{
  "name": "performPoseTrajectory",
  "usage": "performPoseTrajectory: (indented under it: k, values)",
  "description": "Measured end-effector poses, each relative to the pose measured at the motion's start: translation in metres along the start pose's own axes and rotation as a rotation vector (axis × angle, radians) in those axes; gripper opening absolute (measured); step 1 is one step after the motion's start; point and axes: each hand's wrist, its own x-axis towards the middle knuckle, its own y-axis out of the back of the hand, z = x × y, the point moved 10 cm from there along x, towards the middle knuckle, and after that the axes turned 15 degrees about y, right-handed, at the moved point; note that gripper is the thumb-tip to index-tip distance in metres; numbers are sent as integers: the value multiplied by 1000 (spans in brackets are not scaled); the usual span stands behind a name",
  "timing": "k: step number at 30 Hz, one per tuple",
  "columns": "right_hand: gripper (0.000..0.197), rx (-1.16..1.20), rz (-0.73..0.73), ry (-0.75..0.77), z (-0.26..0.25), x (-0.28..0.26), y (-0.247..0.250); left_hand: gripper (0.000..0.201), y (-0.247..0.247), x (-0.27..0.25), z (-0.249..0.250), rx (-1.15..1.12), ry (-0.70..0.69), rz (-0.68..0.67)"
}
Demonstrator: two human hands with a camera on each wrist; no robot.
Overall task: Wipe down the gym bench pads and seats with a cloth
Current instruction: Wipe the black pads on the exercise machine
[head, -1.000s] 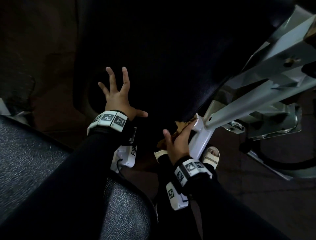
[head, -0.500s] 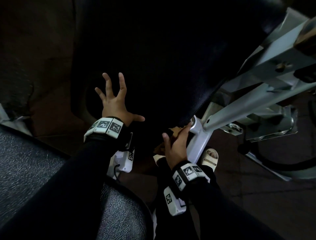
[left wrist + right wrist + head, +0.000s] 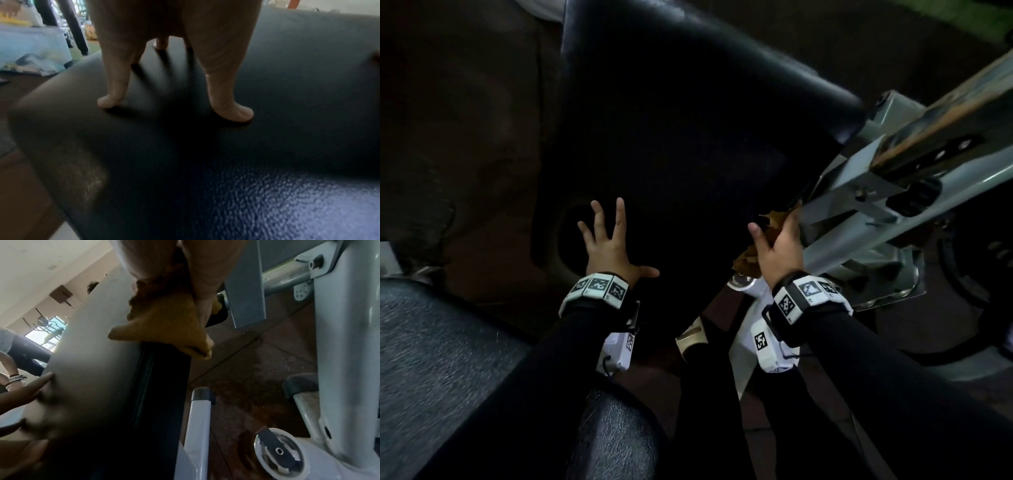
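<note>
Left hand: my left hand [image 3: 607, 250] lies flat on the black bench pad [image 3: 688, 137], fingers [image 3: 112, 91] spread apart.
Right hand: my right hand [image 3: 779, 250] clamps its fingers [image 3: 202, 305] on the yellow cloth [image 3: 170, 324].
Cloth: pressed to the pad's right edge, beside the grey metal frame [image 3: 893, 192].
Floor: brown, under the pad.

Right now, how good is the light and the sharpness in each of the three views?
Head view: very dark, the pad is almost black, only the metal frame catches light. Left wrist view: brighter, blurred, the left hand throws soft shadows on the pad. Right wrist view: daylight, the cloth is fairly sharp, the near pad edge is smeared.
</note>
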Motion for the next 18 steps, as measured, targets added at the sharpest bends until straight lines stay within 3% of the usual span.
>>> performPoseTrajectory:
  k: [4,8,13,18]
  values:
    - [69,7,-27,-69,3,0,16,132,-4,-6,7,54,107,-68]
    - [56,18,-131,-73,1,-2,34,107,-10,-25,31,7,167,-102]
    - [45,-39,-261,26,-19,-13,75,62,-11,-83,92,-199,-21,-133]
    - [50,27,-273,86,-44,-36,129,45,-15,-147,125,-262,-127,-210]
